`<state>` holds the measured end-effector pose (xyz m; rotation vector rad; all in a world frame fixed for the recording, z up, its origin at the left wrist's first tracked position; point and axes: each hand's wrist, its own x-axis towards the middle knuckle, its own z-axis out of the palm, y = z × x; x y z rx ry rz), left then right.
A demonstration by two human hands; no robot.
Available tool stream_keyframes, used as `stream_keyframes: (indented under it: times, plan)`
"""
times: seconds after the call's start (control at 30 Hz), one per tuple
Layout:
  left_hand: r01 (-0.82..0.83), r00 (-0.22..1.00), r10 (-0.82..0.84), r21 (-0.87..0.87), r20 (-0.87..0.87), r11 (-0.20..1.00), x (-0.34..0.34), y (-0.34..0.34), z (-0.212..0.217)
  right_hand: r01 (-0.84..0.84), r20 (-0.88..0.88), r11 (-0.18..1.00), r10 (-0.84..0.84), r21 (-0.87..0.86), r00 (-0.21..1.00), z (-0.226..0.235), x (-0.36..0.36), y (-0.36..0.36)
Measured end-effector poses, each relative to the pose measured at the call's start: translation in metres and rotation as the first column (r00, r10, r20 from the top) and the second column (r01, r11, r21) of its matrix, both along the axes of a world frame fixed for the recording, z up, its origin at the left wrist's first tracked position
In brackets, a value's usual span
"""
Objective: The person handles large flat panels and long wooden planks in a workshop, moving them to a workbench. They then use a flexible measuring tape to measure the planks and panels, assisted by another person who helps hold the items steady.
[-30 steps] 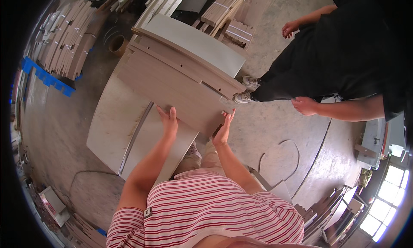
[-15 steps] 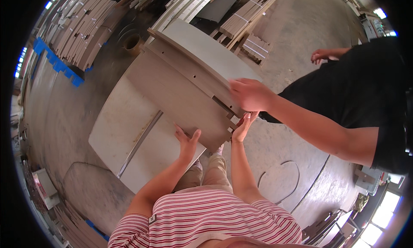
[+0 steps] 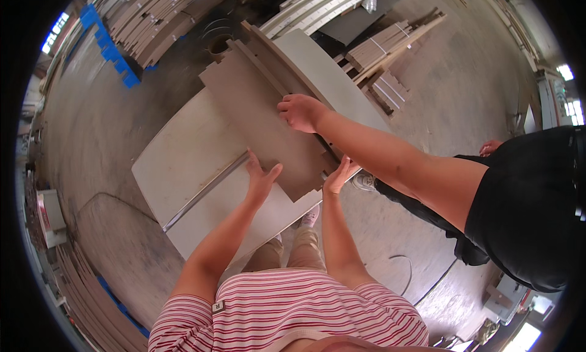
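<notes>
A wide brown panel [image 3: 244, 99] with notched ends lies aslant on a pale tabletop [image 3: 183, 132]. My left hand [image 3: 261, 182] is at the panel's left edge, fingers apart, its thumb over the panel's surface. At the near right corner my right hand [image 3: 336, 178] grips the panel's edge; some of its fingers are hidden. A long brown rail [image 3: 293, 68] runs along the panel's right side. Beside it, a narrow brown strip [image 3: 262, 68] reaches to a co-worker's closed hand [image 3: 299, 112], which hides the strip's near end.
A metal strip [image 3: 204, 190] crosses the tabletop. The co-worker in black [image 3: 525, 199] stands at the right, an arm reaching across. Bundled brown boards [image 3: 378, 47] lie beyond the table. Stacked boards [image 3: 152, 22] and a blue pallet [image 3: 110, 47] are far left.
The co-worker's hand has moved left and away from me along the panel, and the narrow strip now stands out from the rail. My hands stay at the panel's near end.
</notes>
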<state>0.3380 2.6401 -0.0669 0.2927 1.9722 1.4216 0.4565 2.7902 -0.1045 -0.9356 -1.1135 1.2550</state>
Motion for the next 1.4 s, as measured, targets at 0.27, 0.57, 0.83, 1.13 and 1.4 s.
stream_keyframes:
  times: [0.27,0.57,0.83,1.13,1.4]
  plan:
    - [-0.086,0.987,0.102,0.121,-0.128,0.989,0.007,-0.063,-0.075,-0.148,-0.077,0.969,0.135,-0.198,0.988,0.001,0.022,-0.009]
    - [-0.619,0.575,0.544,-0.76,-0.611,-0.199,-0.085,-0.347,-0.049,-0.033,0.162,0.927,0.1,-0.374,0.982,0.007,0.111,-0.054]
    - [-0.961,0.248,0.704,0.08,0.665,0.263,-0.11,-0.448,-0.151,-0.351,0.327,0.709,0.631,-0.612,0.704,0.036,0.13,-0.13]
    - [-0.823,0.441,0.572,0.566,0.692,-0.05,-0.125,-0.446,-0.075,-0.707,0.409,0.392,0.899,-0.588,0.157,0.076,0.075,-0.183]
    - [-0.425,0.55,0.431,0.205,-0.716,0.882,-0.077,-0.347,0.089,-0.967,0.771,-0.004,0.604,0.254,0.2,0.173,-0.04,-0.249]
